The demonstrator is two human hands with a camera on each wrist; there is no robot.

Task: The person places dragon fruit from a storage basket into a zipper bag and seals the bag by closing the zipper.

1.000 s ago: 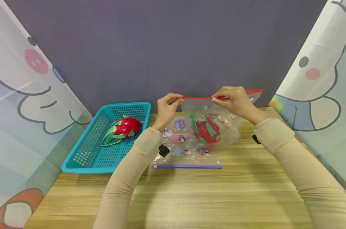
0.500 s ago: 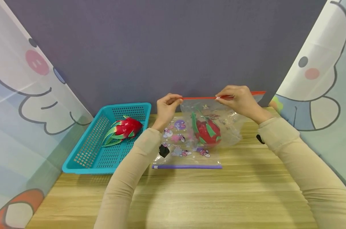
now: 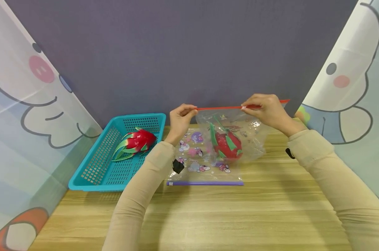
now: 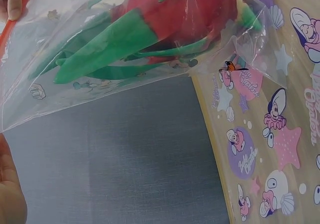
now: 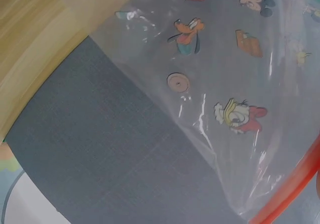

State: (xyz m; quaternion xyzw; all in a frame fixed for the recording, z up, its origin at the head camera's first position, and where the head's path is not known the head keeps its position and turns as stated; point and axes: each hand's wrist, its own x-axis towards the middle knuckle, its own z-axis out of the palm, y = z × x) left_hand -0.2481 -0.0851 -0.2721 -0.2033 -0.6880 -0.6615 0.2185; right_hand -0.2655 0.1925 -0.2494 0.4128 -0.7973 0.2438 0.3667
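Red plastic runs taut between a person's two hands: the left hand pinches one end of the zip strip of a clear printed bag, while the right hand pinches the strip farther along, fingers curled over it, with a short length of strip jutting out beyond them. Inside the bag hangs a toy dragon fruit (red body, green felt-like leaves), its weight sagging the film down to the wooden table; the left wrist view shows the fruit pressed close against the wrinkled plastic. Beneath it lies a second bag, flat, with cartoon prints and a purple zip edge toward the person. To the left, a turquoise basket holds another dragon fruit. Judging from the grip, the risk lies in the seal: the strip is held only by fingertips, and an uneven pinch could leave part of it unclosed, or a slip at either end could drop the bag's mouth and let the fruit tip the bag over onto the flat one. Whether the strip is already sealed cannot be told.
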